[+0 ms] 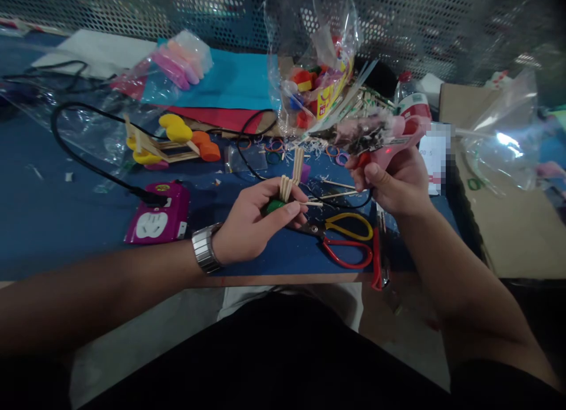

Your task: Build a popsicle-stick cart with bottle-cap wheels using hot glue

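Note:
My right hand [400,183] grips a pink hot glue gun [398,130], its fingers wrapped round the handle near the orange trigger. The gun's dirty nozzle end points left, above a small structure of glued wooden sticks [298,165]. My left hand [260,215] is closed on that stick structure, pinching it between thumb and fingers. A green piece [275,206] shows under the fingers, partly hidden. Just below, scissors [347,239] with one yellow and one red handle lie on the blue table, their blades partly covered by my left hand.
A purple power adapter [159,212] with a black cord sits at left. Behind it lies a stick frame [172,148] with yellow and orange pieces. A clear bag [318,74] of colourful pieces stands at the back. A red-handled cutter [377,257] and cardboard [513,192] are at right.

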{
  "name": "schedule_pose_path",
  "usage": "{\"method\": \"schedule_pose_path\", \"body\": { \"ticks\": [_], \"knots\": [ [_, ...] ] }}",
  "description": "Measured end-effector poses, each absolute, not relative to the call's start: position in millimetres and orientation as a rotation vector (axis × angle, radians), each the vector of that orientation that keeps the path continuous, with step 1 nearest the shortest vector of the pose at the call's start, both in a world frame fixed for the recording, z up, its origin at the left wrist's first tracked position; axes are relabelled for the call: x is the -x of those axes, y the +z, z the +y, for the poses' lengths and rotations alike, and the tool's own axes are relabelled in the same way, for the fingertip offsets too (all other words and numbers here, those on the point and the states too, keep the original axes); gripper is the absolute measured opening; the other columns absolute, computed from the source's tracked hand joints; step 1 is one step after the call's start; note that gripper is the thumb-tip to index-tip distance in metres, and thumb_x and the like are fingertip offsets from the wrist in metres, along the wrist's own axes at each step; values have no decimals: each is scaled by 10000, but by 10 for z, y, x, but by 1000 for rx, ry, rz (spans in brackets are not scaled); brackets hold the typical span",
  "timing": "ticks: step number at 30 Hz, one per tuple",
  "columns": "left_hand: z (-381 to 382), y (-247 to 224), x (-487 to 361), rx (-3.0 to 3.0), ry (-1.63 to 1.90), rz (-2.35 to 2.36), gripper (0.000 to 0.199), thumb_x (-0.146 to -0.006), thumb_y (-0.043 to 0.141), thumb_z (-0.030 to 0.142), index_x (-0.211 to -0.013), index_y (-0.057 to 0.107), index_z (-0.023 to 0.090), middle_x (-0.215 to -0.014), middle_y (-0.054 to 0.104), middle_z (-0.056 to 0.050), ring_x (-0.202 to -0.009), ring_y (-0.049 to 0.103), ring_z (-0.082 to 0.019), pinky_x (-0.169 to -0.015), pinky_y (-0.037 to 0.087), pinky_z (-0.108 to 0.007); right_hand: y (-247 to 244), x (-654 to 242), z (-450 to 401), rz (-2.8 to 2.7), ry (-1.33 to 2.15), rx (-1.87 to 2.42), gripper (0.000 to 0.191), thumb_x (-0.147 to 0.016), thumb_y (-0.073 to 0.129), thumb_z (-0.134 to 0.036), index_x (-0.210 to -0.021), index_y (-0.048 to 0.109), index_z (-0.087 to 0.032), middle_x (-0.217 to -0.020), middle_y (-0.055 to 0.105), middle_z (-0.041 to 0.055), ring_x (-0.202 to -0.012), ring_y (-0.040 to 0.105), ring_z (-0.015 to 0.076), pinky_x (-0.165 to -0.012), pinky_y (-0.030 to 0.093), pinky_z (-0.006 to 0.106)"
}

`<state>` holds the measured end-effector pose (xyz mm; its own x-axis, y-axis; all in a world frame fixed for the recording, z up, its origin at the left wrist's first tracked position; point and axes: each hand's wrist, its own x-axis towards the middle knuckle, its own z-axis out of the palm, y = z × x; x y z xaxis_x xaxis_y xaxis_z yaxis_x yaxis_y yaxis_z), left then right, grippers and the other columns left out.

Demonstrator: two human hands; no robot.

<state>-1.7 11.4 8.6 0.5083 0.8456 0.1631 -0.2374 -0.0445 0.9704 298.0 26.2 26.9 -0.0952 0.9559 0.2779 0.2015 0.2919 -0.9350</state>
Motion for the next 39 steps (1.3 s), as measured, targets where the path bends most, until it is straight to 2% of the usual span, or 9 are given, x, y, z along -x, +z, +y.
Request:
{"method": "schedule_pose_path", "body": {
  "ticks": [4,7,10,12,14,20,28,35,39],
  "knots": [
    [101,80,18,-1259,944,525,321,-1123,766,496,-1124,849,186,-1002,824,-101,-889,856,-227,-819,784,-361,190,-2988,267,-1468,817,1172,460,-898,953,-711,-932,806,-276,-983,841,73,-610,651,201,-535,583,422],
    [75,92,6,-1294,946,577,366,-1172,694,486,-1140,850,156,-1009,836,-114,-907,851,-216,-850,777,-343,104,-3016,272,-1432,697,1165,404,-837,1036,-615,-872,852,-258,-834,816,36,-608,688,196,-548,625,385],
    [66,101,-5,-1395,953,627,383,-1196,656,471,-1159,842,137,-1032,852,-114,-898,845,-189,-855,759,-298,87,-3027,256,-1530,650,1091,305,-846,1041,-527,-928,905,-266,-908,871,39,-815,836,262,-755,752,420],
    [79,99,-7,-1477,953,652,382,-1204,636,464,-1165,839,143,-1054,868,-111,-890,850,-185,-838,745,-281,126,-3024,236,-1681,652,1002,230,-891,1008,-479,-1004,932,-293,-1036,917,48,-986,883,310,-927,777,473],
    [97,93,-5,-1551,945,681,365,-1209,619,450,-1166,838,161,-1053,882,-96,-901,862,-188,-830,735,-272,177,-3021,214,-1833,645,900,180,-931,976,-430,-1076,946,-328,-1104,934,44,-1027,892,323,-974,776,494],
    [114,79,-1,-1661,938,732,321,-1213,600,400,-1198,835,182,-1048,899,-68,-899,875,-177,-820,719,-253,186,-3053,181,-1915,589,815,184,-976,910,-297,-1141,930,-374,-1093,925,3,-981,879,255,-946,752,421],
    [106,95,9,-1740,976,708,290,-1209,588,322,-1207,837,175,-1096,905,-63,-952,875,-163,-834,682,-237,139,-3094,205,-1980,581,771,321,-959,874,-204,-1217,928,-388,-1117,926,-5,-989,874,249,-937,730,400],
    [107,118,5,-1775,978,719,294,-1206,583,309,-1218,848,184,-1105,911,-66,-971,876,-181,-864,695,-268,125,-3099,190,-1969,631,774,305,-978,869,-208,-1227,932,-373,-1146,932,4,-1010,889,262,-937,743,419],
    [104,119,7,-1786,976,725,313,-1209,576,326,-1212,856,186,-1104,914,-67,-967,876,-183,-865,695,-271,162,-3084,181,-1972,639,809,230,-991,887,-297,-1198,938,-384,-1128,928,11,-1001,885,279,-928,757,436]
  ]
}}
